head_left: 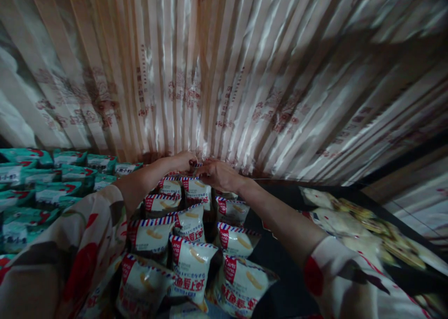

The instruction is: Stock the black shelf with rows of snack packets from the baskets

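Note:
Both arms reach forward to the far end of several rows of white snack bags (193, 263) with red labels and blue-and-red striped top edges. My left hand (185, 160) has its fingers curled in at the back row. Close beside it, my right hand (221, 173) pinches from the other side, its fingers bent. Between the two hands shows the striped top edge of a small snack bag (197, 165), which both seem to grip; most of it is hidden. Just below the hands, another snack bag (197, 190) stands upright in its row.
Rows of teal snack bags (56, 191) stand on the left. Flat clear-and-yellow packets (353, 221) lie to the right on a dark surface (280, 267). A pleated, shiny printed sheet (210, 76) hangs close behind the goods, beyond my hands.

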Tool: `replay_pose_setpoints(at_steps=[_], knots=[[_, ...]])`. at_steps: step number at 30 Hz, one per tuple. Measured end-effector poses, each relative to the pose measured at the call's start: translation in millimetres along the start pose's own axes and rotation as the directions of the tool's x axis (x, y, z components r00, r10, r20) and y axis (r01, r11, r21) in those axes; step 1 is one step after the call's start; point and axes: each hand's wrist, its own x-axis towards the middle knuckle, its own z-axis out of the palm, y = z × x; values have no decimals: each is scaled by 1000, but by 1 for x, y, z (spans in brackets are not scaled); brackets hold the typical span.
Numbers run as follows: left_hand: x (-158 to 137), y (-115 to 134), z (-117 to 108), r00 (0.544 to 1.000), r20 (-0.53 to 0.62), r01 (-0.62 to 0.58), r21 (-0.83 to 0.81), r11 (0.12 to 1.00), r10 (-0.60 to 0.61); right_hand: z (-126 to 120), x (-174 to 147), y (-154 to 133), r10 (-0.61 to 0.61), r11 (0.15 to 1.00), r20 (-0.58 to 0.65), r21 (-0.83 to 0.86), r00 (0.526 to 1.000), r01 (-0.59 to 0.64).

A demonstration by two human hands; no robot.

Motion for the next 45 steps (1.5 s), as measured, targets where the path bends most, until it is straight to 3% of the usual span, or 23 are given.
replay_pose_setpoints(at_steps=[7, 13, 15, 19, 22, 27, 30, 33, 39, 45], knots=[[-11, 11, -4, 999, 46, 3, 28, 1000, -4, 10, -13, -1, 69, 993, -62, -88, 996, -75], [-24, 16, -26, 992, -122, 45, 125, 991, -29, 15, -13, 1, 58, 980, -116, -184, 992, -79], [-31, 20, -34, 997, -46, 67, 177, 982, -60, 16, -12, 1, 61, 974, -111, -213, 992, -84], [-44, 31, -33, 970, 234, 20, 210, 978, -70, 20, -12, -1, 93, 971, -103, -209, 990, -113], [-49, 37, -20, 982, 172, 21, 315, 949, -79, 24, -13, -2, 115, 977, -92, -171, 989, -130], [-49, 37, -9, 995, 79, 26, 388, 921, -61, 9, -18, -10, 159, 987, -217, -4, 963, -163], [-48, 35, -10, 994, 86, 26, 376, 926, -63, -4, -21, -25, 21, 992, -71, 126, 997, -12], [-47, 34, -10, 994, 93, 18, 389, 921, -58, -4, -22, -44, -93, 988, 96, 136, 991, 79], [-48, 35, -10, 996, 82, -2, 411, 912, -35, 8, -23, -54, -21, 991, 195, 135, 981, -6], [-44, 31, -9, 995, 94, -23, 366, 930, -12, -7, -28, -40, 30, 936, 170, 342, 985, -88]])
